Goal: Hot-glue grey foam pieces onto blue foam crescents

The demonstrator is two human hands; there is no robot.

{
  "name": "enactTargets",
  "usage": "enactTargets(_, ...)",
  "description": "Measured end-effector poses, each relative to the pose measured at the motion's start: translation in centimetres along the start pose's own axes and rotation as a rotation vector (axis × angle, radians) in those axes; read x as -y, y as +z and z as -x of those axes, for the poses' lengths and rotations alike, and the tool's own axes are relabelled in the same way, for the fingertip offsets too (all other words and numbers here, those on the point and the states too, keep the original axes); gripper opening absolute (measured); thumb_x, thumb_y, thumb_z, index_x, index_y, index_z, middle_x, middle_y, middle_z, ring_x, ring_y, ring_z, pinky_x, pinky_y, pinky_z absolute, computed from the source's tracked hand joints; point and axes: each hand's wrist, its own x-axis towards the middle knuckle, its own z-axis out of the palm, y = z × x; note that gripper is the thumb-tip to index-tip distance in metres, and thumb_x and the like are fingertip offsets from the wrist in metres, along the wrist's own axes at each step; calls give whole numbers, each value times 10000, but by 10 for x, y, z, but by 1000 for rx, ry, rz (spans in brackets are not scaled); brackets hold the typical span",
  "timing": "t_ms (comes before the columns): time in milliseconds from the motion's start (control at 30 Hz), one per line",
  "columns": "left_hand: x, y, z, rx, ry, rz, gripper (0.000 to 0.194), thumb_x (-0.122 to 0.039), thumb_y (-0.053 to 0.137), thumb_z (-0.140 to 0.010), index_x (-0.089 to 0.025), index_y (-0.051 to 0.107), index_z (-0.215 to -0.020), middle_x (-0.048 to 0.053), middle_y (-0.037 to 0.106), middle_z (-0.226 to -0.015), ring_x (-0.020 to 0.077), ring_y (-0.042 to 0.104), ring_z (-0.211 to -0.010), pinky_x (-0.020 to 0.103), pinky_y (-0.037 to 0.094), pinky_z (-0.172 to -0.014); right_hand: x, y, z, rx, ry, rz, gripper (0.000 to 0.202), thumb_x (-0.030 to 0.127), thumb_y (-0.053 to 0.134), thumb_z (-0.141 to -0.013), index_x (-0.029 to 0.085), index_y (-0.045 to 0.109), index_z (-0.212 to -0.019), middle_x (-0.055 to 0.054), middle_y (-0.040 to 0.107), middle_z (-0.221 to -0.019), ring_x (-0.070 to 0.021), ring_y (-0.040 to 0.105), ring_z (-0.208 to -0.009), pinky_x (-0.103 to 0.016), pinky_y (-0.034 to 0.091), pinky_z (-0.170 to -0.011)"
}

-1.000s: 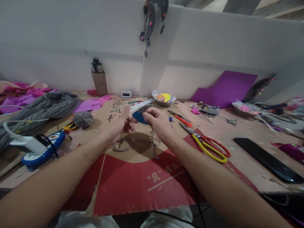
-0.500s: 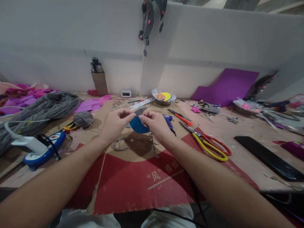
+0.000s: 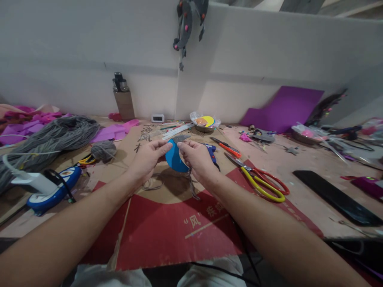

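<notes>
Between my two hands, above the cardboard, is a blue disc (image 3: 176,158) with grey yarn (image 3: 182,138) along its upper edge. My left hand (image 3: 152,157) pinches the disc's left edge between thumb and fingers. On the other side my right hand (image 3: 196,157) is closed at the upper right edge, over the grey yarn; its fingertips partly cover what they grip. Loose yarn ends (image 3: 194,187) dangle below the right hand. More thin grey yarn (image 3: 154,183) lies in loops on the cardboard under the disc.
Red-and-yellow scissors (image 3: 260,179), an orange cutter (image 3: 229,148) and a blue glue gun (image 3: 211,150) lie right of my hands. A black slab (image 3: 336,197) is farther right. Left are a yarn ball (image 3: 103,150), a grey skein (image 3: 66,133) and a blue power strip (image 3: 56,191).
The disc has turned and dropped slightly, showing more of its blue face. My left fingers have shifted a little to the right along its edge; both hands keep hold.
</notes>
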Motion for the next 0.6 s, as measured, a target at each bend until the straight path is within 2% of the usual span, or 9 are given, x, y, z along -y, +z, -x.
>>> enactTargets(133,7,2,1,-72,-29,-33,284,-312,800,-628,-139,690,-824,31,684,-770,120,602,-652,255,497,-657,0,2,3,20,30,-49,285,362,687,-668,202,458,-615,99,371,-480,-41,238,-398,-220,170,-407)
enactTargets(367,9,0,-1,-191,-30,-23,248,-278,794,-587,-149,609,-691,-14,600,-606,85,513,-505,208,434,-497,-4,6,6,59,-15,-3,252,379,671,-718,190,510,-677,69,474,-563,-40,292,-421,-217,214,-416)
enactTargets(500,3,-8,-7,-263,-17,21,223,-232,770,-578,-152,614,-716,-2,625,-653,95,547,-541,216,466,-520,-5,9,10,98,12,23,227,336,658,-722,202,558,-875,61,541,-628,-56,369,-465,-204,258,-443)
enactTargets(600,-4,-13,-11,-317,23,62,184,-180,735,-577,-156,617,-716,5,647,-682,112,573,-580,226,491,-544,-6,10,11,126,7,122,178,329,624,-750,198,574,-860,51,540,-628,-61,368,-476,-204,256,-447)
